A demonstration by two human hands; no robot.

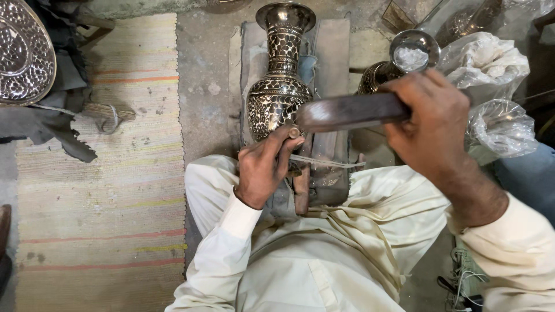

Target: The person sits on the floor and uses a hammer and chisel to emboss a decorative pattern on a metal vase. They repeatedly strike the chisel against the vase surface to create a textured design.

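- Head view showed my cream sleeves and lap nearest, where I sat on the floor.
- My left hand had its fingers closed around a small punch, the tip set against the belly of the engraved metal vase.
- My right hand was clamped tight on the handle of a dark wooden mallet, its head hanging just above the punch.
- That vase lay straight ahead of me on a worn pad, neck pointing away, belly close to my left hand.
- Its neck and belly already carried dense cut patterning; I judged the engraving well along, with only touches left where the punch sat, though the far side was hidden.
- A second vase stood just right of it, its open mouth shining.
- Clear plastic bags lay bunched by my right arm.
- A striped woven mat covered the left of the bare concrete floor.
- An engraved tray rested on dark cloth in the far left corner.
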